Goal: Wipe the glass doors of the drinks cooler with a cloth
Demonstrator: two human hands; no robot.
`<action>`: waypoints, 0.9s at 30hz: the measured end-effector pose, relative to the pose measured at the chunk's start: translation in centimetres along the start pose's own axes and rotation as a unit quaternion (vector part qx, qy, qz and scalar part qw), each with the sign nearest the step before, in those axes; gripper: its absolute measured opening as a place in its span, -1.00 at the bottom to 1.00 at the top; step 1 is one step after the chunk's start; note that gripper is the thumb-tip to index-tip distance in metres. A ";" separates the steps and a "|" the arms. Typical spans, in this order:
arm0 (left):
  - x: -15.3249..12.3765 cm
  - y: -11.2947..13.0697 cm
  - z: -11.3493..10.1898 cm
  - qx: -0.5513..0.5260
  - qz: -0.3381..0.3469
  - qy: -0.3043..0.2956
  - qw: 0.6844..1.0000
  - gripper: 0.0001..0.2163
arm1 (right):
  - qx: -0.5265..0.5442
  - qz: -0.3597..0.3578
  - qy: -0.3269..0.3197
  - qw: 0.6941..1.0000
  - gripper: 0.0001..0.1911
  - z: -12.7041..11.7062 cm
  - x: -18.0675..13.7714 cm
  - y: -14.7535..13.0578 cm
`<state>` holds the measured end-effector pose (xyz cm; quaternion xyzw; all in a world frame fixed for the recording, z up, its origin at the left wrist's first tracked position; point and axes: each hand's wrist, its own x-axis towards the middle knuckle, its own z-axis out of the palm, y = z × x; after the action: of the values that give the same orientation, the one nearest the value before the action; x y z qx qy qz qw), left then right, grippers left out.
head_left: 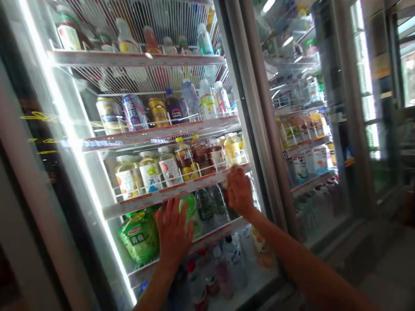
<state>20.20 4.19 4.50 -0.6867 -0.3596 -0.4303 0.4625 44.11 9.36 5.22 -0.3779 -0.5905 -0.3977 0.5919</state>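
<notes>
I face an open drinks fridge with wire shelves. My left hand is open, fingers stretched upward, lying against green bottles on the second-lowest shelf. My right hand reaches further right on the same level, fingers curled at the shelf's right end beside dark green bottles; what it holds, if anything, is hidden. A large green bottle stands left of my left hand. The shelf above carries juice and tea bottles.
Higher shelves hold cans and a Pepsi bottle. The lowest shelf holds several water bottles. The fridge door frame runs down the right. A second closed glass-door fridge stands further right.
</notes>
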 end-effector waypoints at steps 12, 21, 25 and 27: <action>-1.5 -3.9 -1.9 0.019 -0.038 0.009 0.999 -0.46 | 0.014 0.006 0.017 1.000 -0.44 1.4 2.7 -5.0; -2.2 -6.8 -3.3 0.032 -0.068 0.013 0.997 -0.46 | 0.040 -0.142 -0.064 0.987 -0.43 2.2 3.4 -7.9; -2.0 -8.1 -4.0 0.044 -0.082 0.021 0.995 -0.46 | 0.013 0.074 0.063 0.995 -0.40 2.7 5.0 -7.4; -1.6 -8.5 -4.0 0.041 -0.076 0.023 0.996 -0.46 | 0.035 0.009 0.023 0.999 -0.36 3.1 4.8 -8.8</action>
<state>11.00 2.88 6.56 -0.6276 -0.4178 -0.4648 0.4643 34.73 8.57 9.89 -0.3531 -0.5869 -0.3797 0.6219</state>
